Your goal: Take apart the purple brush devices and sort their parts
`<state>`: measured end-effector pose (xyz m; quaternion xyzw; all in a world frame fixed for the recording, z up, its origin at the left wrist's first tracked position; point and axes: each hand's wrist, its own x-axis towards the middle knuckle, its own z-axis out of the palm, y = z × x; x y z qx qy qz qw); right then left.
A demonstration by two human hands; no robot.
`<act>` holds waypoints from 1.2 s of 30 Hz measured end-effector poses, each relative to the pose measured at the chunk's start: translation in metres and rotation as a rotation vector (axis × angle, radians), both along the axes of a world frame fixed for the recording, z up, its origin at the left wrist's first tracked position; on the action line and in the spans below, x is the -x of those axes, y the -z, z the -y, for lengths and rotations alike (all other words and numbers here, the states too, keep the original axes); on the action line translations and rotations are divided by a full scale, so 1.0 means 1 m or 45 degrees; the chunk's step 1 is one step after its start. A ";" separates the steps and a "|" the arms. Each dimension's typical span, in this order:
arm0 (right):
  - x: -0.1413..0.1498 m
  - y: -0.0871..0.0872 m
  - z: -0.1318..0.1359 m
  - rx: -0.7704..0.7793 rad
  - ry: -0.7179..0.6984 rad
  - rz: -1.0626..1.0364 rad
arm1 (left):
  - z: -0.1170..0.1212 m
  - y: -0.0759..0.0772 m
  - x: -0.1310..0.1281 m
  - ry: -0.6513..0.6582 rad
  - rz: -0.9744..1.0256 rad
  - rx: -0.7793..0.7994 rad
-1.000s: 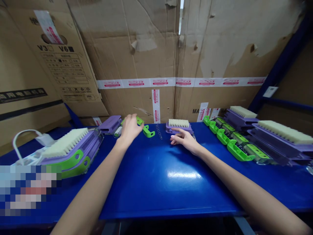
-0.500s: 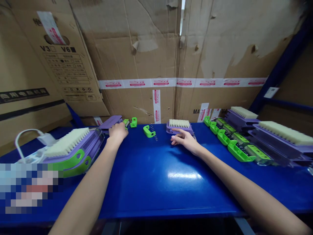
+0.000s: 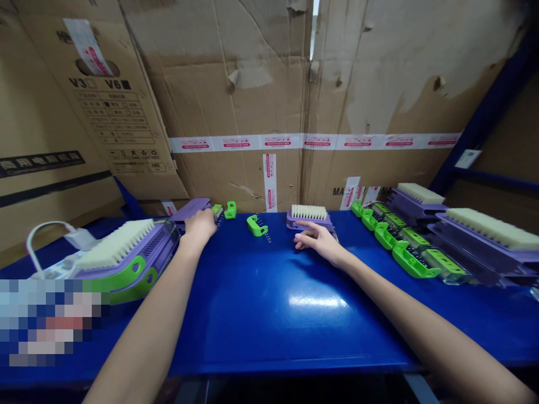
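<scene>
My left hand [image 3: 199, 226] is at the back left, over the front of a purple plastic housing [image 3: 194, 207]. Its fingers curl downward; the fingertips and whatever they grip are hidden. Just beyond the fingers are a clear-and-green part [image 3: 217, 210] and an upright green clip [image 3: 230, 210]. My right hand [image 3: 319, 242] hovers above the table, empty, with the index finger stretched and the others loosely bent. Right behind it lies a purple brush [image 3: 309, 212] with cream bristles facing up. Between my hands sit a green curved handle piece [image 3: 255, 225] and small springs [image 3: 268, 237].
Left stands a larger purple brush [image 3: 118, 244] beside a white plug and cable [image 3: 80, 238]. On the right are a row of green handle pieces [image 3: 412, 261], clear-and-green parts [image 3: 444, 264] and more purple brushes [image 3: 492, 227]. Cardboard [image 3: 236, 101] walls the blue table [image 3: 261, 314].
My left hand has shifted slightly left and toward me beside the purple housing. My right hand stays where it was.
</scene>
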<state>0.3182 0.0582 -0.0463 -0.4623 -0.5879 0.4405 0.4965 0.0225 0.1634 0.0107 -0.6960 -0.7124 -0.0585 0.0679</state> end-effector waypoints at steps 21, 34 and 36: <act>0.000 0.001 0.000 0.002 0.003 0.006 | -0.017 0.008 0.019 0.088 0.156 -0.045; 0.002 -0.003 0.002 0.025 0.000 -0.005 | -0.010 0.008 0.006 0.162 0.082 -0.130; 0.002 -0.003 0.002 0.029 -0.002 -0.010 | -0.008 0.011 -0.002 0.379 0.060 -0.178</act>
